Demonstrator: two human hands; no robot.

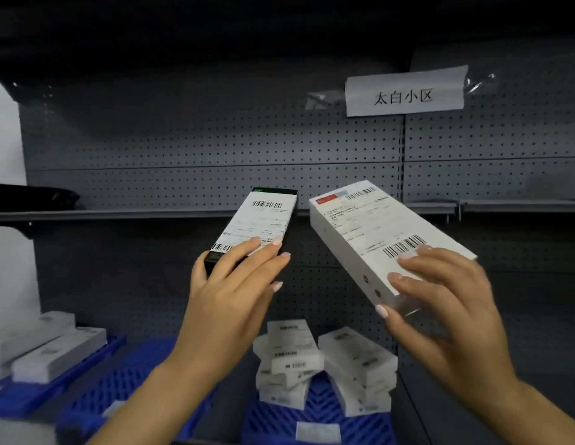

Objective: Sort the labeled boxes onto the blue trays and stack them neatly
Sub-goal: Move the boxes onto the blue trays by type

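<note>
White box (379, 232) gripped in my right hand (446, 303), black-edged box (257, 223) in my left hand (234, 277), both held up w/ labels facing me. I'd read each label first, then set flat, edges squared, on blue trays (318, 415) below.

Fine print on the white box (380, 232) label is unreadable; the stacked boxes (321, 364) below are blurred; the blue tray (318, 415) is cut off by the bottom edge.

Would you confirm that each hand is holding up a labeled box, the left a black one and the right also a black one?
Not quite: in the head view, the left hand holds the black box, but the right hand holds a white box.
</note>
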